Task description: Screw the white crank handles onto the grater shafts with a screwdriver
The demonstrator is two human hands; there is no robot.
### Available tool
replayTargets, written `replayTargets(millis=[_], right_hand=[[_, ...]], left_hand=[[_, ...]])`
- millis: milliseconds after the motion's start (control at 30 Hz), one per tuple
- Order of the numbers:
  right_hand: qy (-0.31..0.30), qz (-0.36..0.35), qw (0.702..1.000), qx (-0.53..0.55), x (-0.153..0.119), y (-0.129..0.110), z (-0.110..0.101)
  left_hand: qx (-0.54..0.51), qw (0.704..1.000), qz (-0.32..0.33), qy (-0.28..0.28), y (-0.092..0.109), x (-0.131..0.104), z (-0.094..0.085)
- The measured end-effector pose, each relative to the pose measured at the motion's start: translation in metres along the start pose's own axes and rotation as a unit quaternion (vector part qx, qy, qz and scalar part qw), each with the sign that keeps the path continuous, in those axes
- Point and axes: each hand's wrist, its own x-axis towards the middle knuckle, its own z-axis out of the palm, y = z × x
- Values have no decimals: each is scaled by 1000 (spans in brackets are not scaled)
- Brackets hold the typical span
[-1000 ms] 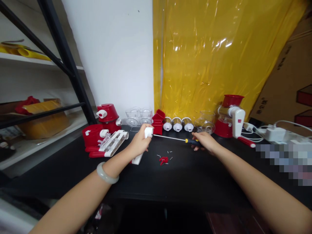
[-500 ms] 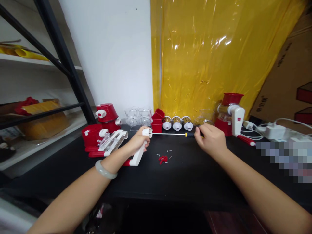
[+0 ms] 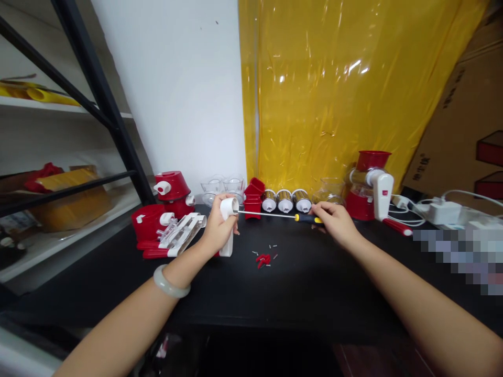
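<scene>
My left hand (image 3: 220, 225) is wrapped around a white crank handle (image 3: 227, 246), whose round hollow end faces right. In my right hand (image 3: 333, 220) is a screwdriver (image 3: 308, 218) with a yellow and black grip, held between thumb and fingers. Its long metal shaft runs left, and the tip reaches into the opening of the handle's round end; the tip itself is hidden. Below the shaft, small red plastic pieces (image 3: 262, 259) lie on the black table (image 3: 306, 293) with several small screws (image 3: 275, 256) around them.
Red grater bases (image 3: 149, 225) and white handles (image 3: 188, 233) are piled at left. Along the back stand clear cups (image 3: 233, 186), red parts (image 3: 253, 196) and three metal grater drums (image 3: 284, 200). An assembled grater (image 3: 373, 183) stands at right near white chargers (image 3: 444, 212).
The handle's round end has shifted slightly left and up in my left hand. My right hand has loosened to a fingertip hold, showing more of the screwdriver's grip, which now slants down to the right.
</scene>
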Motion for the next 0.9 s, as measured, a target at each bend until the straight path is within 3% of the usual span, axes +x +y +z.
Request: replayTargets(millis=[100,200,300,667,900], right_hand=[[17,-96,990,-105,-9,-11,-5],[73,-230,950,-196,-14,-20,-9],[120,-310,914,-231,-16,-23,-12],[165,-364,881,-253,-21,-25,-13],[160,-426,858,-238,-25,-27,-15]], left_hand=[[12,995,99,14,-5,0,-3],[50,971,230,33,-12,1,-5],[88,944,312,55,-16,3,-6],[85,931,355,26,-16,3,-5],[107,921,370,54,-16,6,-9]])
